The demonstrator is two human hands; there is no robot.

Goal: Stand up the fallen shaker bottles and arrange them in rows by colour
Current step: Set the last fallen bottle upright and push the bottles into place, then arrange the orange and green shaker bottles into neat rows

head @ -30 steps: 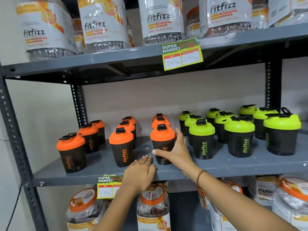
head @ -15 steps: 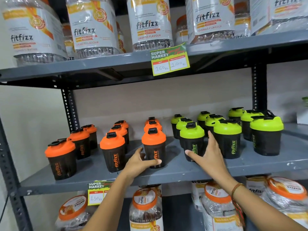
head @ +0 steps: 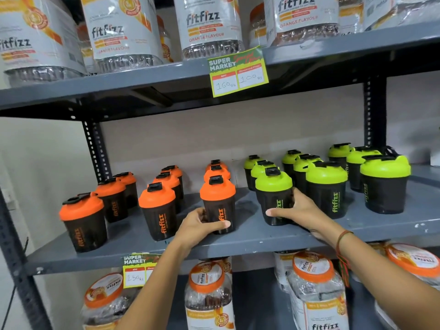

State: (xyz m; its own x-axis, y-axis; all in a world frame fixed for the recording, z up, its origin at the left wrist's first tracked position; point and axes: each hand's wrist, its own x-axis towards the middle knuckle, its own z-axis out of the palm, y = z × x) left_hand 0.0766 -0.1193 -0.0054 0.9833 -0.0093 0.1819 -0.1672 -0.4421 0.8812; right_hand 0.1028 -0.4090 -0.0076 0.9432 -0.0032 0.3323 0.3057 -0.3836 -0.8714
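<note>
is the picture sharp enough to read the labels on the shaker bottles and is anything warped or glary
Head view: sharp on the orange shaker and green shaker, logos legible; wide-angle bend bows the upper shelf and left upright; glare on the wrapped tubs above; soft even light.

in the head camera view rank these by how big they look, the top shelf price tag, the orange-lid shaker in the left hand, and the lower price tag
1. Top shelf price tag.
2. Orange-lid shaker in the left hand; close to the tag, so uncertain.
3. Lower price tag, partly hidden by the arm.

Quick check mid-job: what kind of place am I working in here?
Most likely a shop aisle or a mock-up of one. Grey metal shelving carries "Super Market" price tags, rows of branded shaker bottles, and large jars of the same brand above and below.
</note>
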